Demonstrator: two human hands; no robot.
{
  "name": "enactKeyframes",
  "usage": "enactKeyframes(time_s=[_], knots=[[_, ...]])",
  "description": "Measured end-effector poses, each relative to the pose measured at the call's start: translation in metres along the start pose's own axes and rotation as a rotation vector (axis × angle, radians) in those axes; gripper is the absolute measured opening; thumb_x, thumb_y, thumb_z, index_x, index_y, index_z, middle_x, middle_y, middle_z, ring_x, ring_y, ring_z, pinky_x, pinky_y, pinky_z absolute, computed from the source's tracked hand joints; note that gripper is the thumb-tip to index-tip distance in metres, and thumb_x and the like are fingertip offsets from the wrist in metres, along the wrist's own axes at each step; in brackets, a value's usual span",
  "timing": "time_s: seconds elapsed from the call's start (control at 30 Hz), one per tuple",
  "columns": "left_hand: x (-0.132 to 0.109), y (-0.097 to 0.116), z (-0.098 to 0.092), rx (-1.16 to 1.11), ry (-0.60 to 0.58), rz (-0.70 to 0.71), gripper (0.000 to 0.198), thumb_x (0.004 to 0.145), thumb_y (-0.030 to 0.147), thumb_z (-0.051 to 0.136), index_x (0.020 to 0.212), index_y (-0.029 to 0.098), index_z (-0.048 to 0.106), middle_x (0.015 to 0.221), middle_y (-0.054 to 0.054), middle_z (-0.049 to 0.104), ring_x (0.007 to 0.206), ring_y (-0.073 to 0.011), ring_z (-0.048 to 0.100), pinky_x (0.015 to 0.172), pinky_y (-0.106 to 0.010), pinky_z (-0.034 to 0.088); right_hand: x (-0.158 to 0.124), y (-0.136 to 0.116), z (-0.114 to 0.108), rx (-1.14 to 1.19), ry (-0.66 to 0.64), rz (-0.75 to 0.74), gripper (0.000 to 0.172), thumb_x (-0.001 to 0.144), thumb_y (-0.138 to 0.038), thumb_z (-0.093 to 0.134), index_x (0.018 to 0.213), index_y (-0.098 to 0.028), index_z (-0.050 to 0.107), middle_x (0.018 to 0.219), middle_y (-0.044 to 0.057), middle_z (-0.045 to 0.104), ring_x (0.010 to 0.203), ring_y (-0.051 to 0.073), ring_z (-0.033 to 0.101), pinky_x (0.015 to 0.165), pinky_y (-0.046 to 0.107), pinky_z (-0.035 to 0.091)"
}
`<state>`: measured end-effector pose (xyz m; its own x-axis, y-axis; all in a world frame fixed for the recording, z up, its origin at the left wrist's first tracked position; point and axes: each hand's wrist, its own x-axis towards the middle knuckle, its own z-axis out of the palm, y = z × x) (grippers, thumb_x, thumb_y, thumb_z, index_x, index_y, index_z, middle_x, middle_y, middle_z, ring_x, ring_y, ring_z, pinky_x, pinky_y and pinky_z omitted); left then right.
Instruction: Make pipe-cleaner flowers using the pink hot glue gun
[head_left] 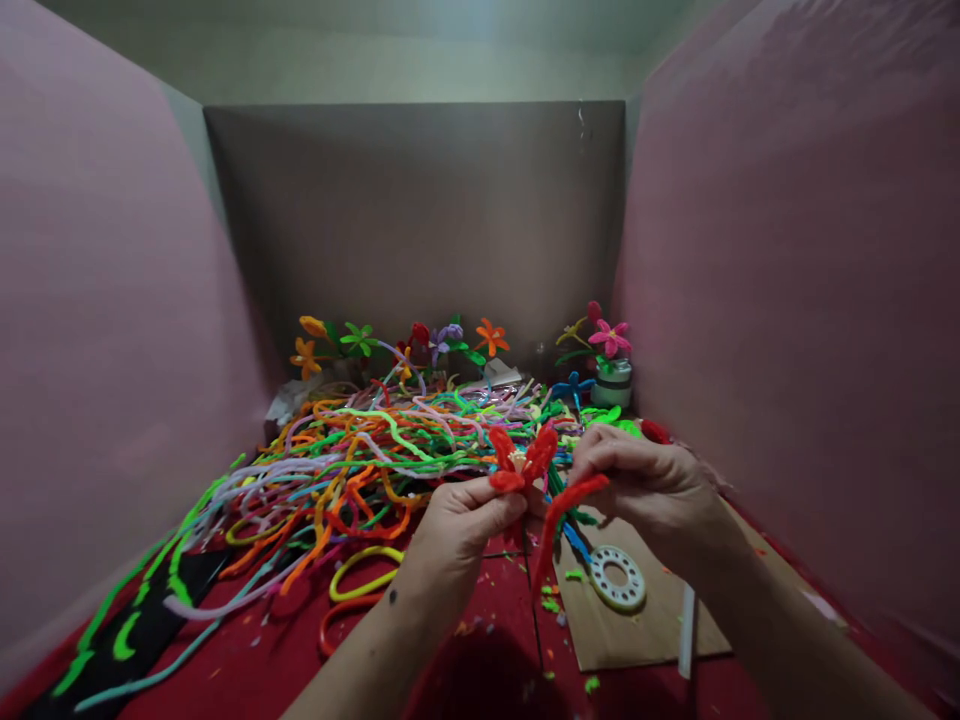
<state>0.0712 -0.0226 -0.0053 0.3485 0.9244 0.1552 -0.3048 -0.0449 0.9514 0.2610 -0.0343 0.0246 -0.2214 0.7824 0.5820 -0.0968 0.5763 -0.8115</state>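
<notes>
Between thumb and fingers, my left hand pinches a red pipe cleaner flower with looped petals and a pale centre. My right hand, just to its right, has its fingers closed at the upper end of a loose red pipe cleaner. That strip bends and hangs down beside the flower. Whether its other end joins the flower I cannot tell. Below the right hand, a white ring-shaped disc with holes lies on a brown cardboard sheet.
A heap of many-coloured pipe cleaners spreads across the red table. Finished flowers stand along the back, with a small pot at right. Yellow-handled scissors and a white stick lie near. Pink walls flank both sides.
</notes>
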Motion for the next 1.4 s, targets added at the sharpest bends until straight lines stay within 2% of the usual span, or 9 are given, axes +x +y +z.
enactKeyframes(time_s=[0.17,0.43,0.6,0.77,1.07,1.27,1.4], knots=[[-0.004,-0.001,0.004,0.001,-0.042,-0.079,0.017,0.072,0.024,0.065,0.083,0.012,0.073,0.071,-0.006,0.069,0.067,-0.0148,0.06,0.067,-0.026,0.044,0.004,0.005,0.01,-0.134,0.007,-0.066,0.003,0.073,-0.021,0.067,0.073,-0.022,0.069,0.071,0.001,0.052,0.069,0.013,0.049,0.061,0.027,0.042],[-0.002,0.0,0.003,-0.096,-0.122,-0.139,0.019,0.073,0.023,0.064,0.084,0.01,0.073,0.068,-0.009,0.07,0.06,-0.0159,0.062,0.062,-0.027,0.047,0.002,0.01,0.011,-0.263,0.006,-0.188,0.013,0.078,-0.015,0.059,0.079,-0.025,0.068,0.073,0.0,0.05,0.068,0.013,0.049,0.06,0.028,0.042],[-0.002,0.0,0.002,-0.138,-0.163,-0.148,0.02,0.073,0.024,0.064,0.083,0.009,0.072,0.069,-0.011,0.07,0.061,-0.0177,0.063,0.063,-0.029,0.047,0.001,0.014,0.012,-0.339,0.046,-0.228,0.011,0.079,-0.014,0.059,0.079,-0.023,0.066,0.074,0.0,0.049,0.07,0.013,0.049,0.06,0.028,0.042],[-0.002,-0.002,0.004,-0.126,-0.159,-0.155,0.02,0.072,0.025,0.064,0.074,0.007,0.072,0.066,-0.012,0.069,0.058,-0.0169,0.061,0.06,-0.028,0.045,0.0,0.018,0.013,-0.387,0.084,-0.282,0.013,0.078,-0.011,0.06,0.081,-0.023,0.065,0.073,0.0,0.049,0.068,0.013,0.049,0.059,0.028,0.042],[-0.004,-0.001,0.008,-0.135,-0.155,-0.159,0.02,0.071,0.026,0.064,0.07,0.008,0.071,0.062,-0.01,0.066,0.053,-0.014,0.057,0.053,-0.025,0.041,-0.001,0.018,0.018,-0.497,0.114,-0.376,0.019,0.078,-0.006,0.059,0.084,-0.023,0.064,0.075,-0.001,0.051,0.068,0.011,0.05,0.058,0.026,0.042],[-0.003,-0.006,0.007,-0.115,-0.132,-0.113,0.015,0.072,0.022,0.064,0.071,0.009,0.071,0.061,-0.007,0.065,0.052,-0.0122,0.055,0.055,-0.024,0.041,-0.004,0.02,0.02,-0.553,0.108,-0.39,0.022,0.079,-0.004,0.056,0.088,-0.023,0.062,0.076,-0.001,0.049,0.069,0.011,0.05,0.059,0.025,0.042],[-0.003,-0.006,0.009,-0.106,-0.093,-0.097,0.011,0.07,0.017,0.063,0.069,0.01,0.071,0.058,-0.006,0.065,0.049,-0.0111,0.054,0.054,-0.024,0.041,-0.004,0.019,0.022,-0.594,0.143,-0.376,0.016,0.08,-0.008,0.055,0.085,-0.022,0.061,0.074,0.0,0.048,0.067,0.012,0.048,0.056,0.025,0.041]])
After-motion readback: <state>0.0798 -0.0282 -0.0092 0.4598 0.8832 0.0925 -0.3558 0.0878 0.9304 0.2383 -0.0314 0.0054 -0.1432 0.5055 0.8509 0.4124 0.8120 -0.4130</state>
